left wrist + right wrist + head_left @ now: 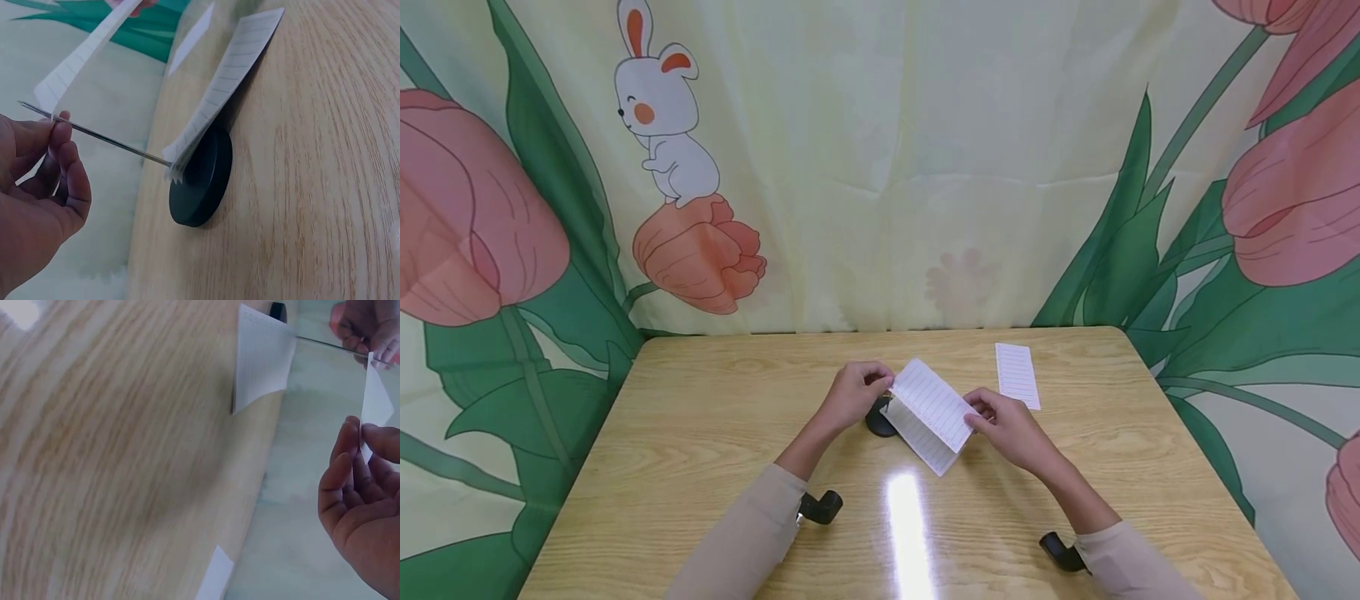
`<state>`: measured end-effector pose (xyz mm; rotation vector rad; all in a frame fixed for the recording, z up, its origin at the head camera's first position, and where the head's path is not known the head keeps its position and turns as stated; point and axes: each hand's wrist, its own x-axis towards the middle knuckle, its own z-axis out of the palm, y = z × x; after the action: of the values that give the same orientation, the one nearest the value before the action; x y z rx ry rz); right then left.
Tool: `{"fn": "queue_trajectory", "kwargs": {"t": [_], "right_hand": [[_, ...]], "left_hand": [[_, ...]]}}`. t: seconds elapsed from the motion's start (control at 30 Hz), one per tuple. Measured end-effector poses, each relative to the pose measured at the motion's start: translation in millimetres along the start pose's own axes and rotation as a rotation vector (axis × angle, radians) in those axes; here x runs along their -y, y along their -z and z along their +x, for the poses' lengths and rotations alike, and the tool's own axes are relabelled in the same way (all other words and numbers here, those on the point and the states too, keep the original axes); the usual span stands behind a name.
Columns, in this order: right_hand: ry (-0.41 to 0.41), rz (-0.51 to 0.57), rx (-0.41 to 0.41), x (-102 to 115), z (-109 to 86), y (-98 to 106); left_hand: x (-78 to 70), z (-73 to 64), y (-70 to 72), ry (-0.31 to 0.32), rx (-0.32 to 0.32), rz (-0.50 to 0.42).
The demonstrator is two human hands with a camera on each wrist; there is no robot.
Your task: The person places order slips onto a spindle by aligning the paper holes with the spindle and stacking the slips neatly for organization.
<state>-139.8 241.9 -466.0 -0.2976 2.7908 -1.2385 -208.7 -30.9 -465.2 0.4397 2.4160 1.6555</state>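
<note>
A receipt spike has a round black base (209, 181) on the table and a thin metal rod (119, 144). Low on the rod sits a small stack of lined paper slips (228, 69), pierced near one end. My left hand (856, 392) pinches the end of another lined slip (932, 400) near the rod's tip, and in the left wrist view the rod passes through that end. The slip's other end is pinched between thumb and fingers of my right hand (1009, 429). It hangs above the stack, apart from it.
One more lined slip (1018, 377) lies flat at the table's back right. The wooden table (715, 417) ends at a curtain (865, 167) printed with flowers and a rabbit. A black wrist camera mount (822, 507) projects from the left sleeve, another (1063, 552) from the right.
</note>
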Motion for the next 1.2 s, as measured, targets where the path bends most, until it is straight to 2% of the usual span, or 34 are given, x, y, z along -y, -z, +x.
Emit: {"fn": "queue_trajectory", "kwargs": {"t": [0.3, 0.7, 0.93, 1.2], "right_hand": [[-0.023, -0.021, 0.004, -2, -0.5, -7], [-0.044, -0.025, 0.017, -6, -0.3, -15], [-0.033, -0.042, 0.029, -17, 3.0, -24], [-0.041, -0.055, 0.044, -26, 5.3, -32]], "left_hand": [[7.1, 1.8, -0.4, 0.013, -0.003, 0.057], [18.6, 1.9, -4.5, 0.059, -0.008, 0.078], [28.3, 1.7, -9.7, 0.105, -0.014, 0.103], [41.5, 1.4, -14.0, 0.105, -0.033, 0.101]]}}
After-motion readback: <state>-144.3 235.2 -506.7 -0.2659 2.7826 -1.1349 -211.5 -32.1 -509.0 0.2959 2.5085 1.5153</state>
